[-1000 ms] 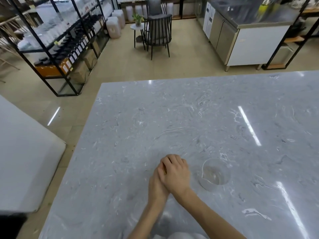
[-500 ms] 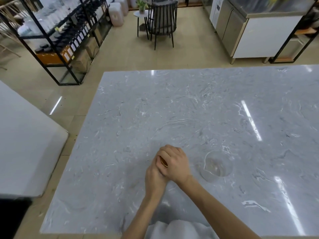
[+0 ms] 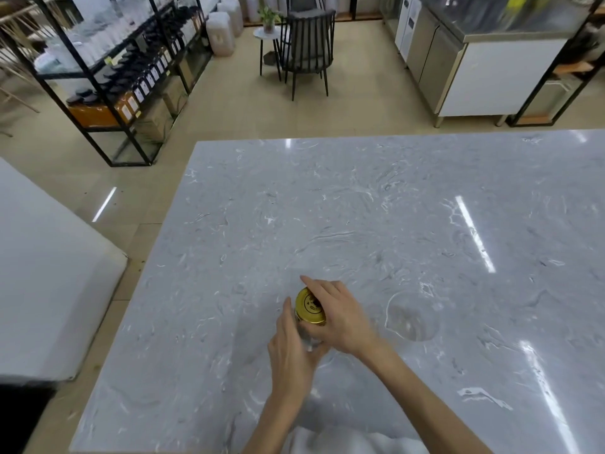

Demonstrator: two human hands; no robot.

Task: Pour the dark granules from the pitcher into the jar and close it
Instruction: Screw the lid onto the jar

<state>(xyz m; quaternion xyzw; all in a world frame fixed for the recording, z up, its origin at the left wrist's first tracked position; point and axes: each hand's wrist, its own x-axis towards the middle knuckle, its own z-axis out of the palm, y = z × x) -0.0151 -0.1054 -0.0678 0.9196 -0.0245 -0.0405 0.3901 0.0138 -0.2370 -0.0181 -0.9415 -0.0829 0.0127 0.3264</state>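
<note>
Glass of the small clear jar (image 3: pixel 309 339), gripped by left hand (image 3: pixel 289 348), looks slippery and fragile; right hand (image 3: pixel 340 317) grips round gold metal lid (image 3: pixel 309 306).

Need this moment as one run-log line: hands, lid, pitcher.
left hand: holding jar | right hand: on gold lid | lid: on jar | pitcher: upright, appears empty, right of jar

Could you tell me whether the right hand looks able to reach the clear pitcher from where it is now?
Probably yes: the right hand is on the gold lid, and the pitcher stands just beside it with bare marble between.
</note>
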